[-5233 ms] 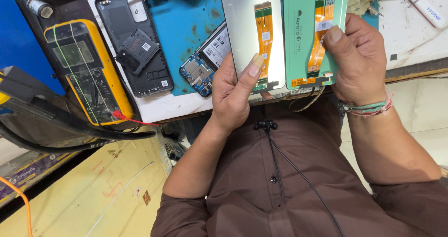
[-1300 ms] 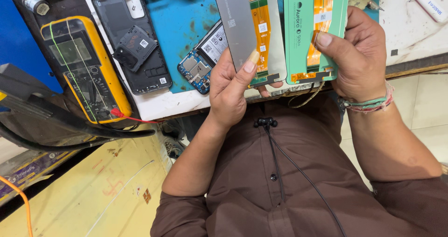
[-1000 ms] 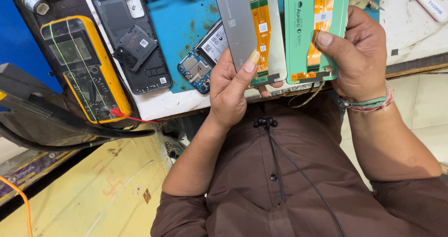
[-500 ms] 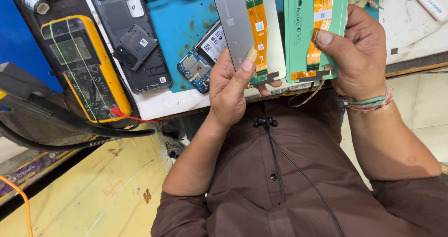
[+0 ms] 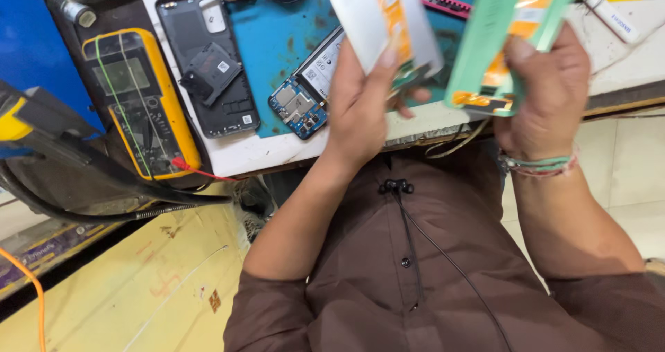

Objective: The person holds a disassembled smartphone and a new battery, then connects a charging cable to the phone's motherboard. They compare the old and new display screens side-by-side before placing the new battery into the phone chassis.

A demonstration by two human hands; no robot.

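Observation:
My left hand [image 5: 360, 106] grips a grey-white phone display panel [image 5: 377, 19] with an orange flex strip on its back, held up and tilted to the left. A second display panel [image 5: 509, 40], green-backed with orange flex cable, is held upright by my right hand [image 5: 547, 95]. Both panels are blurred and hover over the near edge of the blue work mat [image 5: 284, 40]. An opened phone with a blue circuit board [image 5: 305, 95] lies on the mat just left of my left hand.
A black phone back cover [image 5: 208, 61] lies on the mat's left. A yellow multimeter [image 5: 142, 99] with a red lead rests at the bench's left edge. Round tins sit at the far edge. A white box [image 5: 620, 16] lies far right. Black cables hang left.
Both panels have swung: the grey one tilted left and rose, the green one tilted right. Both hands moved up and slightly apart, still holding them.

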